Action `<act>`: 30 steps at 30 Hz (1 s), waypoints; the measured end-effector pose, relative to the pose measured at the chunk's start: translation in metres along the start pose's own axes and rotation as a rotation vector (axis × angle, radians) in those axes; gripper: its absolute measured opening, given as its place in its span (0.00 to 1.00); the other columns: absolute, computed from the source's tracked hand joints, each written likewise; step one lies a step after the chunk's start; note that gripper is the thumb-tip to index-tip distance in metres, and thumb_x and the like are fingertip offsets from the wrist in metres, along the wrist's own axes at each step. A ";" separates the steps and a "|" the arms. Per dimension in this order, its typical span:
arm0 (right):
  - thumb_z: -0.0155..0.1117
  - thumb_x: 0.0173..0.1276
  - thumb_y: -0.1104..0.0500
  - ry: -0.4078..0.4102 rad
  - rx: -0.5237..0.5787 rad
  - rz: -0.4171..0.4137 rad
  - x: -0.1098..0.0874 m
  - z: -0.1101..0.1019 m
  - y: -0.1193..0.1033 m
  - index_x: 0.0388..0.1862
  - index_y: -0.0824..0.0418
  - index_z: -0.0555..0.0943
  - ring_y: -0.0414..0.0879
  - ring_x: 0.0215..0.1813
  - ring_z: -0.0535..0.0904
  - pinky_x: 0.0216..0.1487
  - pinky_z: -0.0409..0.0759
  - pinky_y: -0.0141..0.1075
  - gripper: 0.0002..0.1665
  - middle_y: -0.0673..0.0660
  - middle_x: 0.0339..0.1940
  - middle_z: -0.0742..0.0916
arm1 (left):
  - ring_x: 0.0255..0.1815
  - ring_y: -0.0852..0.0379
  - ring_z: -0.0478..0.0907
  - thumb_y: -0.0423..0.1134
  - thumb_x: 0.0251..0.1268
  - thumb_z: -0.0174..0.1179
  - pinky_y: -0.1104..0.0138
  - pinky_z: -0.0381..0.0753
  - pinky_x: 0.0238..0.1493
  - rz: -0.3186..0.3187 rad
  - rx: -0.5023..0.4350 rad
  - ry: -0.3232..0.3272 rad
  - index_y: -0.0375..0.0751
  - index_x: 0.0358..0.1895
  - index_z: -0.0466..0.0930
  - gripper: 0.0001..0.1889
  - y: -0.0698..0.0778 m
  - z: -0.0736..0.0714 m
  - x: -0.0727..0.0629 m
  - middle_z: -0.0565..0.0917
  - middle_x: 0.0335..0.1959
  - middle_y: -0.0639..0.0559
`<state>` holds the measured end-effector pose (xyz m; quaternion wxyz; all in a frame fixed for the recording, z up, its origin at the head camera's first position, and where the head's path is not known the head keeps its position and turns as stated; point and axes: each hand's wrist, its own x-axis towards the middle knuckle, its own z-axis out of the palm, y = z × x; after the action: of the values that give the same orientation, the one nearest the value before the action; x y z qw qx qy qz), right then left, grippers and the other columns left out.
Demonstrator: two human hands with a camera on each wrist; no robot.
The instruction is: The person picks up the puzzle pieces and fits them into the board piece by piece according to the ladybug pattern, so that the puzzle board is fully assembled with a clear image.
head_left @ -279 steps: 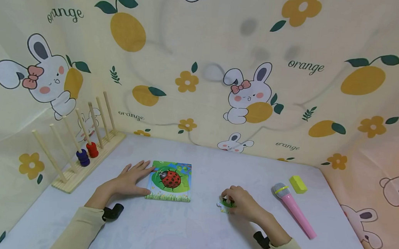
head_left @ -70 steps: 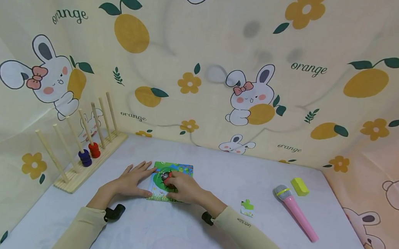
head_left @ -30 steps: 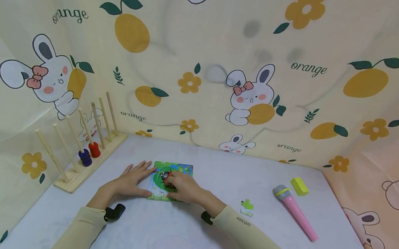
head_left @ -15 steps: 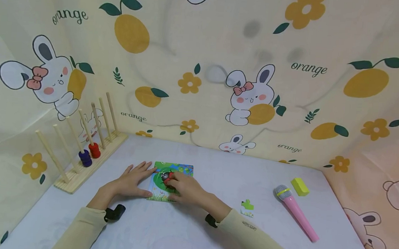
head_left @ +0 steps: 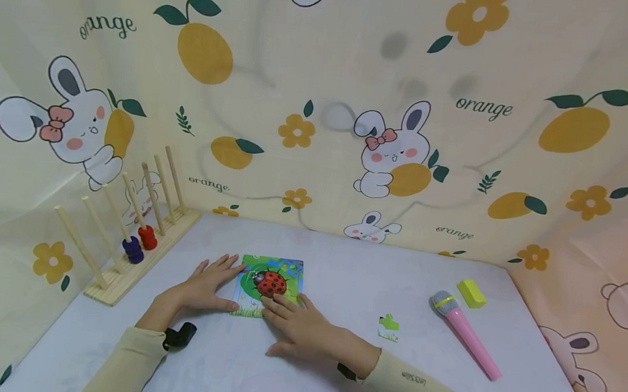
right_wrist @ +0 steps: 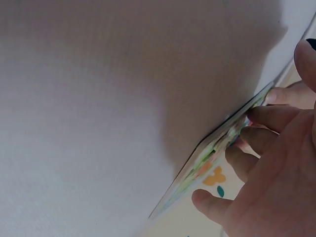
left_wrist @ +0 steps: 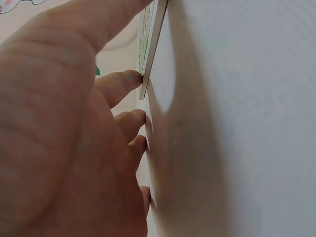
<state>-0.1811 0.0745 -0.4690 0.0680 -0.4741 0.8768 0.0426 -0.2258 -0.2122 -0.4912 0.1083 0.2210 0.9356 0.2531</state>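
A square ladybird jigsaw puzzle (head_left: 271, 283) lies flat on the white table in the head view. My left hand (head_left: 206, 287) rests at its left edge, fingers spread and thumb near the lower left corner. In the left wrist view a fingertip meets the puzzle's thin edge (left_wrist: 154, 52). My right hand (head_left: 307, 328) lies with extended fingers over the puzzle's lower right part, hiding that corner; its thumb is out to the side. The right wrist view has these fingertips along the puzzle's surface (right_wrist: 197, 168). One loose puzzle piece (head_left: 389, 327), green and white, lies to the right.
A pink toy microphone (head_left: 468, 337) and a yellow block (head_left: 471, 294) lie on the right. At the left stands a wooden peg rack (head_left: 105, 288) with purple rings (head_left: 133, 250) and red rings (head_left: 147, 238). A patterned cloth (head_left: 323, 69) rises behind the table.
Earlier my right hand handled a puzzle piece right of the puzzle, then worked over the ladybird. Now it has drawn back toward the lower right corner, fingers straightened. The left hand stayed put.
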 end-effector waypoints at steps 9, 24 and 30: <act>0.48 0.74 0.31 -0.015 0.060 -0.001 -0.003 0.001 -0.003 0.81 0.58 0.56 0.52 0.81 0.50 0.71 0.56 0.66 0.48 0.53 0.83 0.55 | 0.80 0.33 0.40 0.64 0.54 0.68 0.33 0.34 0.72 0.002 0.005 0.003 0.43 0.77 0.59 0.51 -0.003 0.003 0.001 0.51 0.80 0.36; 0.50 0.74 0.33 0.002 0.080 0.001 -0.001 0.002 -0.002 0.81 0.57 0.57 0.51 0.81 0.51 0.70 0.58 0.66 0.46 0.52 0.82 0.57 | 0.80 0.33 0.40 0.63 0.54 0.69 0.33 0.34 0.72 0.000 -0.006 0.004 0.42 0.77 0.60 0.51 0.000 -0.001 0.000 0.51 0.79 0.34; 0.51 0.74 0.33 -0.004 0.098 0.006 -0.001 0.002 -0.001 0.81 0.57 0.57 0.51 0.81 0.50 0.70 0.58 0.66 0.46 0.52 0.82 0.57 | 0.79 0.33 0.40 0.62 0.55 0.69 0.33 0.34 0.72 -0.003 -0.001 0.003 0.41 0.77 0.60 0.50 0.002 -0.001 -0.001 0.51 0.79 0.34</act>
<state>-0.1790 0.0750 -0.4708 0.0927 -0.4674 0.8792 0.0010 -0.2242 -0.2115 -0.4890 0.1077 0.2192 0.9359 0.2538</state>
